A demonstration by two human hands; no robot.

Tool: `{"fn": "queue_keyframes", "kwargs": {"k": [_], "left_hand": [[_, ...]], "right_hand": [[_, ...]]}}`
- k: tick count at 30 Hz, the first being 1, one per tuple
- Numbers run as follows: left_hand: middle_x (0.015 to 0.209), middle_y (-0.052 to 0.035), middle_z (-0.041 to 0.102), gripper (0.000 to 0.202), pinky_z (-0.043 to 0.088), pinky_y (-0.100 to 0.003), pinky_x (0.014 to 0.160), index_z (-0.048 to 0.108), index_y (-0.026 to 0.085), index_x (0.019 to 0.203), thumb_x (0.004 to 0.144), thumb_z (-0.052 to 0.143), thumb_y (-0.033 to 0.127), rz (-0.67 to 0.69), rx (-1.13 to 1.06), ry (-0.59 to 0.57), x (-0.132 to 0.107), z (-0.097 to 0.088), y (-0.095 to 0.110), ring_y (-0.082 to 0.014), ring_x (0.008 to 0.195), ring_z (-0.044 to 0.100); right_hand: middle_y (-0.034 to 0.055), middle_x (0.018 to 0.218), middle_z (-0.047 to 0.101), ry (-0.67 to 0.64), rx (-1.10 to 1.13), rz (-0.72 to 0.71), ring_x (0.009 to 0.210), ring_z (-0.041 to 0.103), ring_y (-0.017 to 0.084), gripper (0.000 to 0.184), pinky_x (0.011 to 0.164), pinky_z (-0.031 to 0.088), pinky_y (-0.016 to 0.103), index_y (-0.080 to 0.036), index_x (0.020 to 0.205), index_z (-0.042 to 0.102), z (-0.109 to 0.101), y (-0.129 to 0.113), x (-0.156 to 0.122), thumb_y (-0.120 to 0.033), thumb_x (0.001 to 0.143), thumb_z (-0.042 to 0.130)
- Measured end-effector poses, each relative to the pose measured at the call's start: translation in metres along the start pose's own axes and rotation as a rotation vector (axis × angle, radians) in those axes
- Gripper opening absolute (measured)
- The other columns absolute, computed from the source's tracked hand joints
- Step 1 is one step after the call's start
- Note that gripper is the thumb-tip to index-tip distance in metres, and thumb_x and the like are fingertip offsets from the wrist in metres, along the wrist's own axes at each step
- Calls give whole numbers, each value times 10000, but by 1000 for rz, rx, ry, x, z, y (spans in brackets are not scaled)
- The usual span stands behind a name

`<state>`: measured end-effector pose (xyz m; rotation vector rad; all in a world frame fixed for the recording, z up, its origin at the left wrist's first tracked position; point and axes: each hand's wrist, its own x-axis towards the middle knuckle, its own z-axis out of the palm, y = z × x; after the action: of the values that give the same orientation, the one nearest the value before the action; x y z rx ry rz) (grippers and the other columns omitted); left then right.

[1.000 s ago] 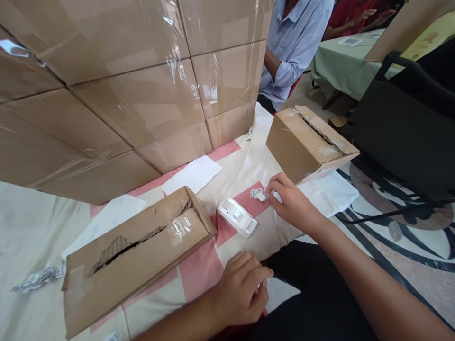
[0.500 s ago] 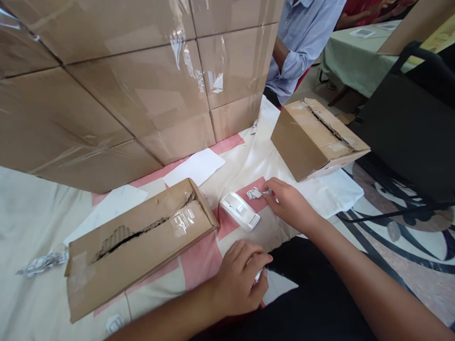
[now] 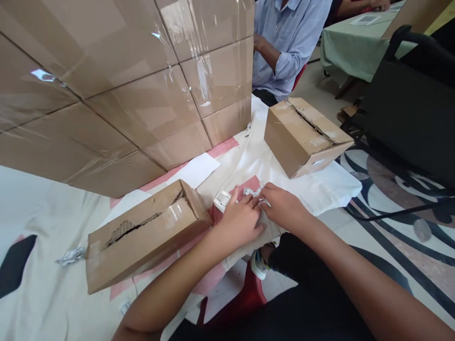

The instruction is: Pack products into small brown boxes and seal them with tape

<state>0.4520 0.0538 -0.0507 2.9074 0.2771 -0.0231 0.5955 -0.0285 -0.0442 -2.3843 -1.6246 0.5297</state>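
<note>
While pink-and-cream tablecloth (image 3: 232, 166) beneath both hands (image 3: 239, 221) (image 3: 284, 203), swirl-patterned floor (image 3: 394, 225) alongside.

Box stack (image 3: 142, 102) blocks fwd L, gap btwn it & R box (image 3: 304, 135)

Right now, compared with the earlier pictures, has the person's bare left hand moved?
Yes: judged against the long brown cardboard box, the bare left hand has moved forward and now partly hides the white plastic device.
</note>
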Motion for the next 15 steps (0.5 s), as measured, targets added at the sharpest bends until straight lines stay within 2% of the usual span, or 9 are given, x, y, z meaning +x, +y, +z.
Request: {"fn": "queue_keyframes", "kwargs": {"k": [4, 8, 12, 14, 15], "left_hand": [[1230, -137, 725, 310, 108, -647, 1263, 711, 168, 1134, 926, 594, 365, -44, -18, -29, 4, -1, 2, -319, 1239, 609], [1119, -104, 758, 252, 133, -647, 1251, 707, 182, 1100, 946, 573, 329, -80, -15, 27, 2, -6, 7, -296, 1192, 628], [1186, -47, 756, 205, 98, -622, 1257, 704, 242, 1080, 984, 535, 307, -44, 44, 231, -26, -17, 21, -288, 1289, 573], [1253, -22, 734, 179, 93, -605, 1260, 690, 275, 1094, 976, 559, 306, -63, 128, 403, -54, -27, 23, -279, 1305, 570], [1307, -20, 709, 208, 97, -613, 1256, 671, 292, 1148, 955, 600, 323, -124, 194, 512, -71, -33, 21, -294, 1317, 564]], "right_hand": [[83, 1066, 698, 44, 87, 41, 868, 674, 221, 115, 637, 381, 294, -187, 915, 646, 3, 4, -5, -100, 889, 576], [40, 909, 724, 129, 258, 56, 756, 646, 189, 106, 665, 405, 288, -200, 874, 618, -4, 8, -5, -103, 877, 576], [1, 805, 711, 199, 428, 0, 697, 625, 164, 164, 677, 423, 278, -210, 840, 612, -13, 5, -5, -69, 865, 533], [-6, 809, 711, 206, 530, -69, 724, 637, 161, 177, 684, 431, 271, -215, 832, 624, -15, -1, -4, -72, 865, 525], [-5, 823, 714, 209, 577, -100, 740, 641, 161, 177, 687, 433, 269, -217, 839, 634, -14, -5, -4, -81, 870, 525]]}}
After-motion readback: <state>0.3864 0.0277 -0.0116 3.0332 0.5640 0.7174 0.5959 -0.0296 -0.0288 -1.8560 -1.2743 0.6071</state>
